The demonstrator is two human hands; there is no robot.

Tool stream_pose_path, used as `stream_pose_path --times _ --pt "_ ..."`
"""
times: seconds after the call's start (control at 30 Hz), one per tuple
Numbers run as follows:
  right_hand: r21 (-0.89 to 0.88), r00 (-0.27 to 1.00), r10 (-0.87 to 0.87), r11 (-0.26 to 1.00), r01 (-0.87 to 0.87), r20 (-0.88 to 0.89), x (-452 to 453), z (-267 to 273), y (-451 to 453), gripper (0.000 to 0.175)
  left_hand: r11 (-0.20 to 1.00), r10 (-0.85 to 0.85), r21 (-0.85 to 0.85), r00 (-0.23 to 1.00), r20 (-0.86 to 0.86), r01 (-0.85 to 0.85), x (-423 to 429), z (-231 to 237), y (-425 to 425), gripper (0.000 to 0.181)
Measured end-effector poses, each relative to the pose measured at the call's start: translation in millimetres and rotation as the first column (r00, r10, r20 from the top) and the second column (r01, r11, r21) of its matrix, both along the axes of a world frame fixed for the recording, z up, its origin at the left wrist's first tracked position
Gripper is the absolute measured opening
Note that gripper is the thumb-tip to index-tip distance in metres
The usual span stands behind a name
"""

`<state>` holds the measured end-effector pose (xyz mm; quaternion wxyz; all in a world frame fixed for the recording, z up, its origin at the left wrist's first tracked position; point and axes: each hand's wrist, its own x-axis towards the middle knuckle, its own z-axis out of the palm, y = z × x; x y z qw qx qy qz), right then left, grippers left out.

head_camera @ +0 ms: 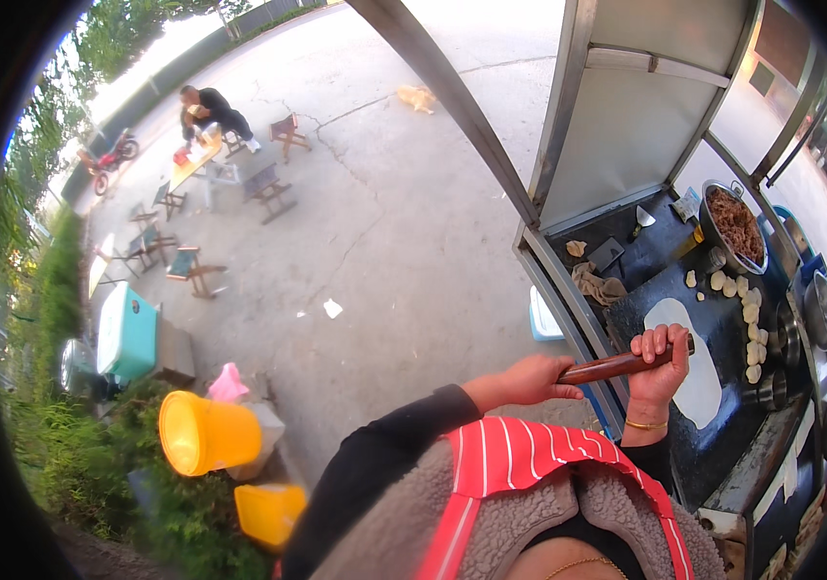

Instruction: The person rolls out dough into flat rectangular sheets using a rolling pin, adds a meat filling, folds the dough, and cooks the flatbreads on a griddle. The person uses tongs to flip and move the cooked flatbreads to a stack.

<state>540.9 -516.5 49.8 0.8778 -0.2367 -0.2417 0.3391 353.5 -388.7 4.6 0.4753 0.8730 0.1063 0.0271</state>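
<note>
Both hands grip a dark reddish wooden rolling pin [620, 366]. My left hand [536, 379] is closed on its end nearer the picture's middle, and my right hand [658, 362] holds the other end, over the work surface. Beneath and beside the right hand lies a long, flat sheet of rolled dough [696, 377] on a black board [631, 312]. Several small dough pieces [752, 333] stand in a curved row along the far side of the board. A metal basin [707, 217] beyond them holds brown, shredded-looking filling [738, 225].
A metal frame post [565, 312] edges the stall. By the board lie a crumpled cloth [598, 284] and a scraper-like blade [645, 216]; metal bowls [823, 308] stand at right. Outside are a yellow bucket [228, 435], folding stools [192, 268] and a person [214, 112] seated at a table.
</note>
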Motion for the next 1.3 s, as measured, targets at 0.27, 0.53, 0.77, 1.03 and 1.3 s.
stream_pose_path --times 0.27,0.53,0.77,1.03,1.3 --pt "-0.04 0.987 0.14 0.99 -0.137 0.084 -48 1 30 0.032 0.995 -0.078 -0.054 0.996 0.042 0.08 3 15 20 0.052" --pt "-0.114 1.0 0.002 0.993 -0.002 -0.001 -45 0 29 0.033 0.984 -0.164 -0.037 0.972 0.17 0.172 20 0 30 0.052" --pt "-0.091 0.999 -0.049 0.995 0.05 0.017 -54 -1 35 0.032 0.969 -0.228 -0.064 0.962 0.152 0.24 22 0 41 0.056" --pt "-0.144 0.996 -0.073 0.986 0.079 0.049 -61 8 37 0.034 0.968 -0.235 -0.04 0.951 0.201 0.247 17 7 50 0.053" --pt "-0.091 0.994 -0.043 0.994 0.052 0.098 -77 17 43 0.034 0.958 -0.253 -0.07 0.937 0.241 0.277 3 9 55 0.054"
